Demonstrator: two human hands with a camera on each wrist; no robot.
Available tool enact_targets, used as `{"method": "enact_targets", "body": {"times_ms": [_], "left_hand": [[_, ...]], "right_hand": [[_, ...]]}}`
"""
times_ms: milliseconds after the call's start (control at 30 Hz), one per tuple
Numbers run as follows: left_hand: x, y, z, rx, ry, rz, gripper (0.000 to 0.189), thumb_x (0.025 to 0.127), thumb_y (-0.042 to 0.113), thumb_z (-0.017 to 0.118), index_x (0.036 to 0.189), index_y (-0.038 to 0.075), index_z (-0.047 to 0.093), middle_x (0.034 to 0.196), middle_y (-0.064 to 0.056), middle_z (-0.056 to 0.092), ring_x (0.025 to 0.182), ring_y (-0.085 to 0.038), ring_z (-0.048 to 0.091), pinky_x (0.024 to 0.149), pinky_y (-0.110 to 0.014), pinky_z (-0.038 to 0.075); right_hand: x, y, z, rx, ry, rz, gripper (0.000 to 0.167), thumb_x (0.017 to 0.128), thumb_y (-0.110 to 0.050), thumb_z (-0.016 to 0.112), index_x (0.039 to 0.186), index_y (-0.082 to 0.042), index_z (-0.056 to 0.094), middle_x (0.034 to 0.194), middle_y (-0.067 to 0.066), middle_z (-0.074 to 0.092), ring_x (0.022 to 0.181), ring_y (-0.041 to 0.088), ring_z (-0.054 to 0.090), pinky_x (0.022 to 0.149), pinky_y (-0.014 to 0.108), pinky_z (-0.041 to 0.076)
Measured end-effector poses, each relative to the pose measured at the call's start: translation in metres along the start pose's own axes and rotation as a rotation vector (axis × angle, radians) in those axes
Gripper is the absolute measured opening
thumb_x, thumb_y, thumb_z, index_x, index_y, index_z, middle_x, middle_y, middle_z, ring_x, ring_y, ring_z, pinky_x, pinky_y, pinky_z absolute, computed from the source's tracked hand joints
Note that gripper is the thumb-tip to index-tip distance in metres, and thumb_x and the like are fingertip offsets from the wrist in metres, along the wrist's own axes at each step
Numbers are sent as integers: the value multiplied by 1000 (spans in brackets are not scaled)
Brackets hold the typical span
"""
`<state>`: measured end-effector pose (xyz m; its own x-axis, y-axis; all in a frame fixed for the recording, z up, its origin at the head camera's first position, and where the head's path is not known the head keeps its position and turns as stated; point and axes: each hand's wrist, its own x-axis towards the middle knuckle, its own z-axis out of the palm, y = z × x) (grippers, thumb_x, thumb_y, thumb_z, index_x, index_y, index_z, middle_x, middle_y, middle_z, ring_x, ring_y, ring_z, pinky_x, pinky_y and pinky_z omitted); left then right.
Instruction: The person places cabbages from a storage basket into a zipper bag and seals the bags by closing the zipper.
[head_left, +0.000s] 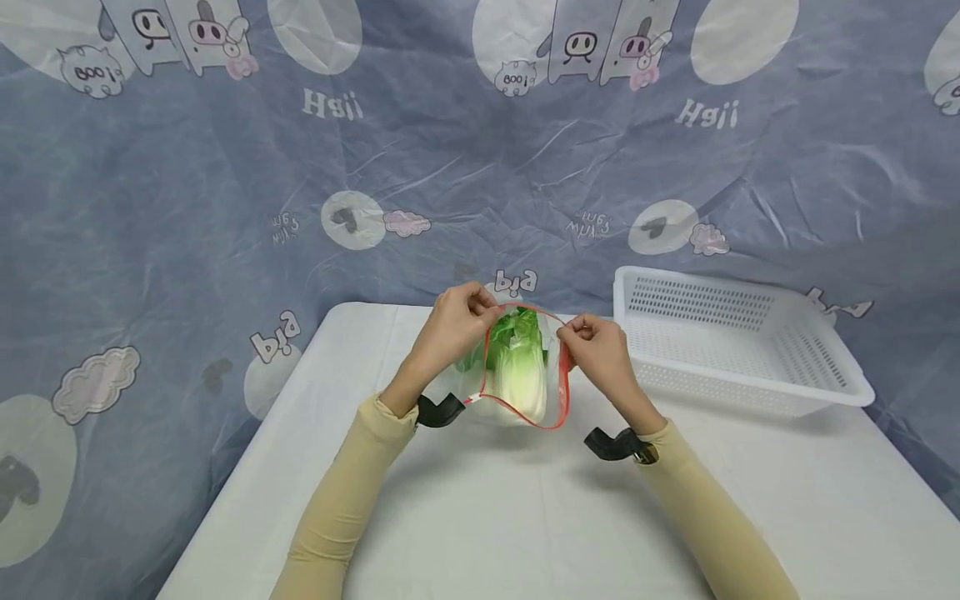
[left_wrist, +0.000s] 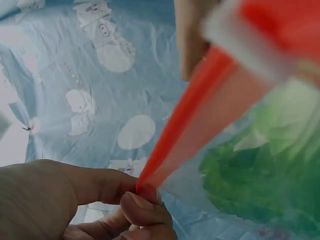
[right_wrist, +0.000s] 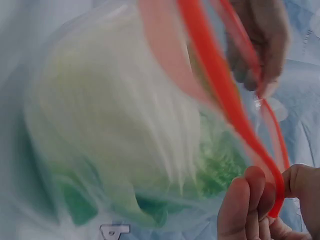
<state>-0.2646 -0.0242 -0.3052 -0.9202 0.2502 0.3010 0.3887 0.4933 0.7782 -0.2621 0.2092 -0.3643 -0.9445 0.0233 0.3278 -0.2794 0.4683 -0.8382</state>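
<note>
Cabbage (head_left: 525,379) is inside the clear bag (head_left: 552,383), red rim (head_left: 566,387) gaping. Left hand (head_left: 459,321) pinches one side, right hand (head_left: 597,346) the other, above the table (head_left: 487,517). I'd pull evenly so the plastic doesn't tear.

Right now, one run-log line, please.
left hand: pinches red-rimmed bag | right hand: pinches red-rimmed bag | cabbage: inside, bag mouth open | white basket: on table, right
</note>
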Motion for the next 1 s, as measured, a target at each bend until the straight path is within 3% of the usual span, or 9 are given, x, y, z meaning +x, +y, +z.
{"method": "enact_targets", "body": {"times_ms": [200, 400, 500, 633, 700, 767, 867, 1000], "left_hand": [[2, -2, -4, -44, 24, 15, 8, 92, 21, 65, 89, 13, 63, 82, -1, 67, 75, -15, 62, 69, -32, 50], [0, -2, -7, -45, -53, 44, 15, 90, 28, 68, 85, 15, 62, 78, 1, 65, 70, -14, 60, 67, -29, 48], [-5, 0, -14, 9, -150, 74, 25, 89, 36, 69, 81, 14, 59, 72, 2, 58, 62, -13, 50, 59, -27, 41], [-16, 3, -29, 141, -398, 98, 40, 83, 46, 73, 77, 12, 53, 67, 2, 49, 57, -11, 40, 55, -26, 35], [-19, 3, -35, 219, -530, 117, 40, 80, 41, 77, 78, 11, 51, 69, 2, 48, 60, -10, 41, 57, -24, 36], [-20, 2, -39, 261, -606, 134, 34, 80, 30, 79, 81, 10, 51, 72, 2, 49, 63, -10, 43, 60, -24, 38], [-15, -3, -39, 242, -608, 165, 25, 81, 13, 77, 84, 8, 53, 75, 1, 52, 67, -11, 48, 63, -24, 41], [-5, -9, -37, 146, -529, 190, 14, 83, 11, 76, 82, 9, 62, 79, 1, 63, 72, -12, 60, 68, -26, 49]], "right_hand": [[1, -17, -10, 386, -55, 109, 20, 91, -17, 66, 95, 1, 58, 66, 2, 67, 56, 16, 66, 62, 37, 59], [0, -22, -15, 564, -19, 149, 17, 90, -14, 68, 93, -2, 57, 68, 1, 68, 59, 13, 67, 65, 31, 59], [2, -21, -17, 603, 11, 153, 16, 92, -12, 66, 93, 0, 55, 68, 2, 68, 58, 13, 68, 66, 30, 59], [5, -19, -20, 639, 38, 166, 17, 93, -11, 63, 97, 3, 55, 70, 3, 68, 60, 14, 69, 68, 30, 59], [7, -17, -22, 644, 51, 173, 17, 94, -12, 63, 98, 3, 55, 70, 3, 67, 61, 14, 69, 69, 30, 59], [8, -15, -24, 648, 64, 176, 17, 94, -12, 62, 99, 3, 55, 70, 3, 67, 62, 14, 69, 69, 29, 59], [10, -12, -26, 653, 75, 185, 16, 95, -11, 61, 100, 3, 54, 70, 3, 67, 62, 13, 69, 69, 29, 59], [11, -8, -29, 670, 73, 198, 16, 95, -10, 60, 100, 3, 53, 72, 3, 67, 63, 13, 70, 70, 29, 58]]}}
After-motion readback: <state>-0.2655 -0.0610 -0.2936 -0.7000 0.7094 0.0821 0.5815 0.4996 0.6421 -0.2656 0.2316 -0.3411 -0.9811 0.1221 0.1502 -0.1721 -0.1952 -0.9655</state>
